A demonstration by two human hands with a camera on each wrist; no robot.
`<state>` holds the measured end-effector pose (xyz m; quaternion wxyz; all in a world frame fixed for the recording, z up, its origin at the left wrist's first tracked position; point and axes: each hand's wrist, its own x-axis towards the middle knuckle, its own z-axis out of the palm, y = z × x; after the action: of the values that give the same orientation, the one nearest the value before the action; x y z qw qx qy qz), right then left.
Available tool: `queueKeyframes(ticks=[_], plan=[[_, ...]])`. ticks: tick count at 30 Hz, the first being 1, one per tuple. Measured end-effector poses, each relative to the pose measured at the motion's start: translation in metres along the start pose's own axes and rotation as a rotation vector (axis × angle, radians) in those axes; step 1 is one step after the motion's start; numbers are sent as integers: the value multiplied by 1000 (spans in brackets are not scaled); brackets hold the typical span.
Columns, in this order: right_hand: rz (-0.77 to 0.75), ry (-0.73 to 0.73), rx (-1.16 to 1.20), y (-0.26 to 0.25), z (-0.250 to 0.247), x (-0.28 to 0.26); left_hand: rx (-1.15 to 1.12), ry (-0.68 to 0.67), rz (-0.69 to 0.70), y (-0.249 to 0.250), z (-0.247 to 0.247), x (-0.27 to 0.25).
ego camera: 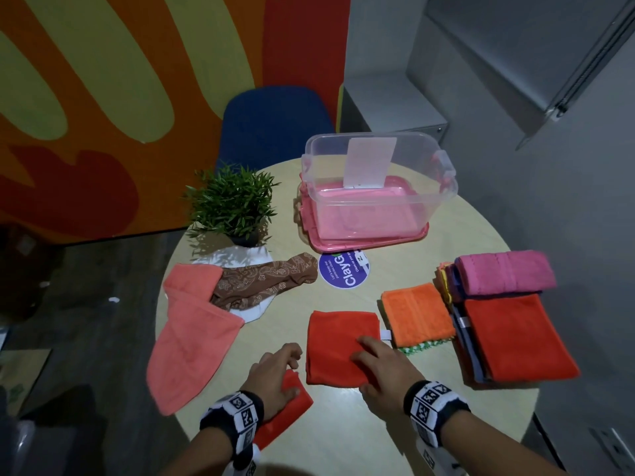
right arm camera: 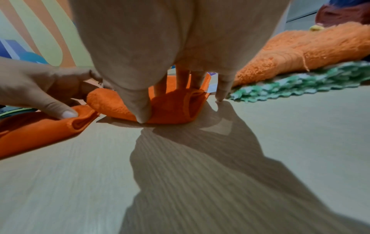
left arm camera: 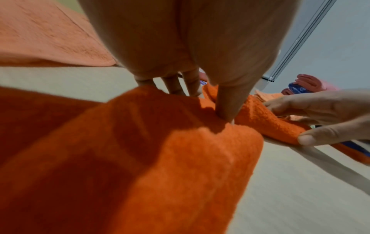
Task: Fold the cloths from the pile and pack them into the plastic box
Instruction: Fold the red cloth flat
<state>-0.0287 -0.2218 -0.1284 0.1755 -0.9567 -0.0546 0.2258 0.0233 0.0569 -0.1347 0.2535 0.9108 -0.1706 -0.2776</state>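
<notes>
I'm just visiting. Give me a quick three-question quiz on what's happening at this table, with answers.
1. True or false: the plastic box already holds folded cloths.
2. Which cloth do both hands touch? A) pink towel B) red cloth C) brown scarf
3. Fill in: the plant stands to the ____ of the box.

Key
1. False: only a white card shows inside; the box sits on its pink lid.
2. B: the left hand and right hand both press on the red cloth. The pink towel tops the pile, and the brown scarf lies untouched.
3. left
</notes>
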Motion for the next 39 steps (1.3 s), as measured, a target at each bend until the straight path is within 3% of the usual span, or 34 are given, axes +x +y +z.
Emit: queueKeyframes(ticks=[5,10,15,20,23,29,33,39], plan=[[16,-22,48,3,10,-1,114,-3,-5,4,-6,1],[0,4,103,0,2,3,35,-5,-36,25,1,4],[-24,20,74,8,3,4,138,80,-74,37,4,6],[-24,46,52,12,11,5,296,73,-139,35,7,2],[-29,52,38,7,9,4,291,159,-170,45,4,3],[-102,150,-21,-8,-9,6,305,268,93,74,-3,17],[-155,189,61,-16,-10,17,394,171,203,83,11,33],[-158,29,-63,-10,-7,22,484,-39,97,77,27,45]])
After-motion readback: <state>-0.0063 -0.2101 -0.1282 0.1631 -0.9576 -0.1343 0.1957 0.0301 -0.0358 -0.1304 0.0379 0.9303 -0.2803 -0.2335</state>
